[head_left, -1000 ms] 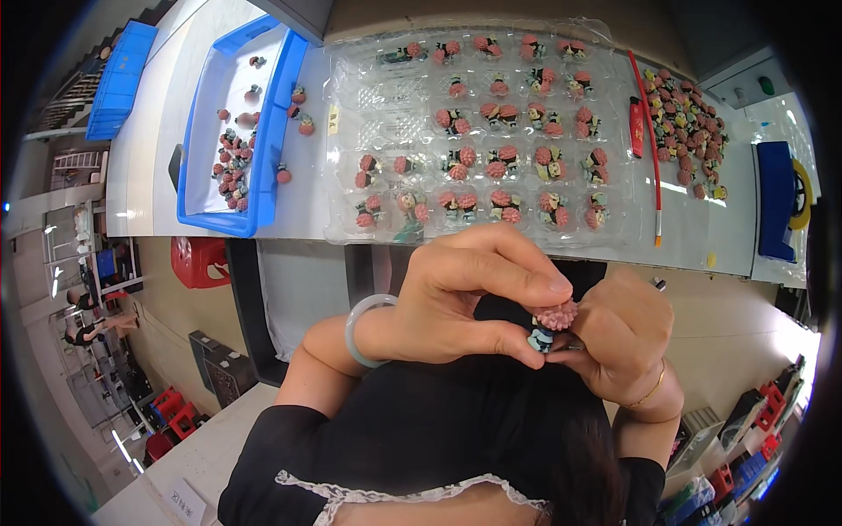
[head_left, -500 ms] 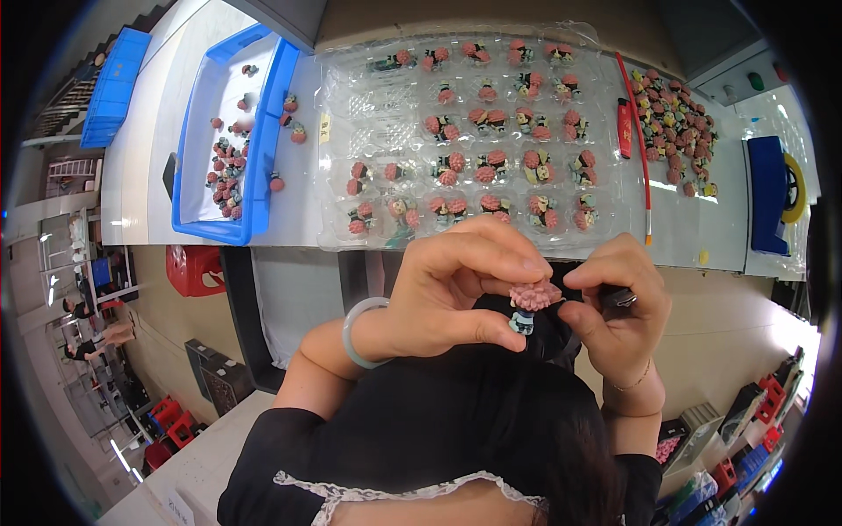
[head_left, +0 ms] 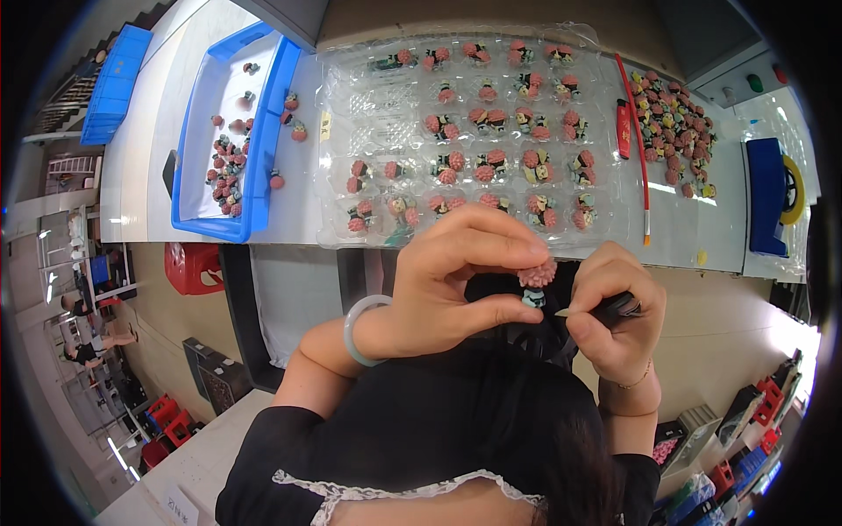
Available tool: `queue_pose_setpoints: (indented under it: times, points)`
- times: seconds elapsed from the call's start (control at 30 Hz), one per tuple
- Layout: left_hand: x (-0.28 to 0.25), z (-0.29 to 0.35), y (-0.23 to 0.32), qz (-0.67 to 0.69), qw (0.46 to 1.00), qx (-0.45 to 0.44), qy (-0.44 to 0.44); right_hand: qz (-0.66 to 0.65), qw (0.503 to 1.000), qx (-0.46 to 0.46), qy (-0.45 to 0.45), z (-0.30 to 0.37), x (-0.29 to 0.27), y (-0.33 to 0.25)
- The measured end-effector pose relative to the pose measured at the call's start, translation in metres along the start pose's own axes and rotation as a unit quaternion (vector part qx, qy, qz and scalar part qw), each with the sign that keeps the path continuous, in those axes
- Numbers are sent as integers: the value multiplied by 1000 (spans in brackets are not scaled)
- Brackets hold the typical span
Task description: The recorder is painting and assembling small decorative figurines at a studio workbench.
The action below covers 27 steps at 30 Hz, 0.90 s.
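My left hand (head_left: pixel 469 276), a pale bangle (head_left: pixel 358 331) at its wrist, pinches a small figurine (head_left: pixel 536 273) between thumb and fingertips. The figurine stands nearly upright, with a bumpy pink top and a teal and dark lower part. Close by on its right, my right hand (head_left: pixel 618 311) is closed round a dark-handled tool (head_left: pixel 619 306). My fingers hide most of this tool, so its kind is unclear. A pale pointed tip shows at the thumb and forefinger, slightly apart from the figurine. Both hands are in the air at the table's front edge.
Behind my hands, a clear plastic tray (head_left: pixel 373 131) holds many similar figurines in compartments. A blue bin (head_left: pixel 263 140) with more stands left, some lying beside it. Right are a red brush (head_left: pixel 638 149), a red tube (head_left: pixel 624 129), a figurine pile (head_left: pixel 675 123) and a blue tape dispenser (head_left: pixel 765 195).
My left hand has turned the figurine more upright and shifted it slightly right and up. The tool tip in my right hand has come away from its pink top and is lower.
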<state>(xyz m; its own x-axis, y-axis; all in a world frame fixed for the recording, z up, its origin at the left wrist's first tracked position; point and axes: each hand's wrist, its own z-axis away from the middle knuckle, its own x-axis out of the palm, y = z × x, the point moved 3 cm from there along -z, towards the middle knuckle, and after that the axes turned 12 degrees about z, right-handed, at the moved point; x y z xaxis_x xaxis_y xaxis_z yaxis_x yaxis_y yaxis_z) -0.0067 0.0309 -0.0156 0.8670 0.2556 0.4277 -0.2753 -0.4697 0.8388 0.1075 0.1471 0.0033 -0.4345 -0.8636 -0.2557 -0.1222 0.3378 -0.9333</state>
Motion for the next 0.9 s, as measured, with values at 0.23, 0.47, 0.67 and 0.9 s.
queue_pose_setpoints:
  times: [0.23, 0.47, 0.67, 0.9]
  points:
    - [3, 1, 6, -104, 994, 1, -16, -7, 997, 68, -31, -2, 8, 4]
    - [4, 3, 5, -145, 989, -10, -30, -104, 969, 212, -72, 1, 14, 24]
    - [6, 2, 2, 4, 992, -124, 34, -161, 962, 207, -80, 2, 12, 28]
    - [3, -3, -2, -49, 996, -53, -54, -152, 966, 175, -118, 5, 11, 25]
